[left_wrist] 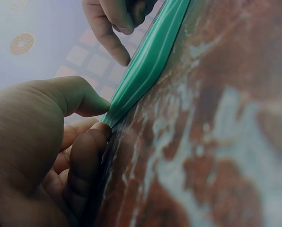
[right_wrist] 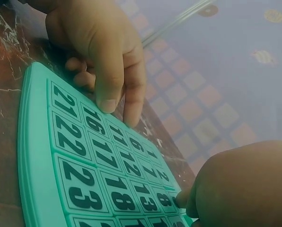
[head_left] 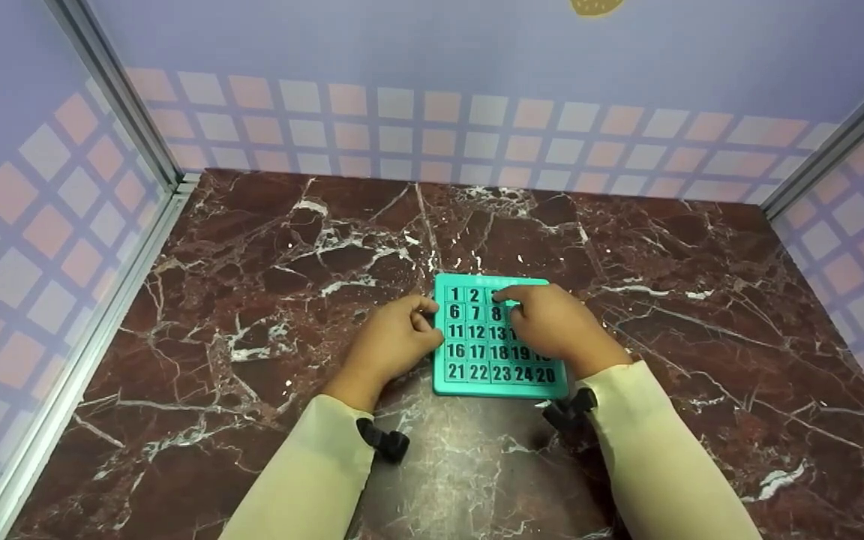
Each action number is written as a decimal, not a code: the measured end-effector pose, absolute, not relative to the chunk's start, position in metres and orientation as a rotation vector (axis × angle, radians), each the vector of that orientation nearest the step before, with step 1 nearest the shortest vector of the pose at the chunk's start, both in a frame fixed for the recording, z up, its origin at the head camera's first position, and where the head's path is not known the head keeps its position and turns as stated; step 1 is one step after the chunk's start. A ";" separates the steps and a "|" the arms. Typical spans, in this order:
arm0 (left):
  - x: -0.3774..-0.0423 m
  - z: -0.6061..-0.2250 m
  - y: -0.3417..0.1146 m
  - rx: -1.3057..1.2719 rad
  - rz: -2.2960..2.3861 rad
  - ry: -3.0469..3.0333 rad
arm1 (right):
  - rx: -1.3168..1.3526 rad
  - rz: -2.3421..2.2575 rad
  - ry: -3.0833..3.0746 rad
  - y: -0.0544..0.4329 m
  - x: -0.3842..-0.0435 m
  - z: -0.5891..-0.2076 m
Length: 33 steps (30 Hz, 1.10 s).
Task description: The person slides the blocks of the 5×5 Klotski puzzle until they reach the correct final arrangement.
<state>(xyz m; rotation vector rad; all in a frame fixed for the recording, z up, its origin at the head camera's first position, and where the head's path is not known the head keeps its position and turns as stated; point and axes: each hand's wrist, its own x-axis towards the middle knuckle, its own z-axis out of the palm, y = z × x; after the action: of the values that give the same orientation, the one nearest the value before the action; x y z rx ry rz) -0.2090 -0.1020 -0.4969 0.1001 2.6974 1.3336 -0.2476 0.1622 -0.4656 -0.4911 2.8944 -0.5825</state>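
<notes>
A turquoise number slide puzzle (head_left: 488, 352) lies flat on the marbled table, its black-numbered tiles set in rows. At its left edge my left hand (head_left: 394, 341) holds the frame; in the left wrist view the thumb (left_wrist: 86, 101) and curled fingers meet at the puzzle's rim (left_wrist: 145, 66). My right hand (head_left: 556, 322) reaches over the upper right part, its index fingertip on the tile in the top row just right of 2. That hand hides several tiles at the right. The bottom row reads 21, 22, 23, 24, 20.
The dark red marbled tabletop (head_left: 312, 277) spreads around the puzzle. Purple panels with pink and white checks (head_left: 394, 139) stand at the back and both sides, joined by metal posts (head_left: 128, 112). Black straps (head_left: 383, 441) sit at both wrists over pale sleeves (head_left: 312, 465).
</notes>
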 end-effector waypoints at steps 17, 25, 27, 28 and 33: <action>-0.208 -0.498 -0.102 0.104 1.357 2.703 | -0.501 -0.620 2.927 0.186 -0.250 -0.465; -0.208 -0.498 -0.102 0.088 1.332 2.713 | -0.471 -0.628 2.961 0.208 -0.251 -0.464; -0.208 -0.498 -0.102 0.087 1.329 2.712 | -0.462 -0.627 2.963 0.211 -0.251 -0.464; -0.209 -0.498 -0.102 0.086 1.328 2.712 | -0.460 -0.625 2.962 0.211 -0.251 -0.465; -0.209 -0.499 -0.102 0.085 1.326 2.713 | -0.459 -0.616 2.963 0.212 -0.252 -0.468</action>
<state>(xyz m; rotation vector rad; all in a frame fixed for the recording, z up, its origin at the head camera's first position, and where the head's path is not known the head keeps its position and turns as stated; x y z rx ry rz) -0.2091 -0.1021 -0.4986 0.0853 2.7129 1.3260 -0.2516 0.2123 -0.4676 -0.4588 2.9635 -0.6157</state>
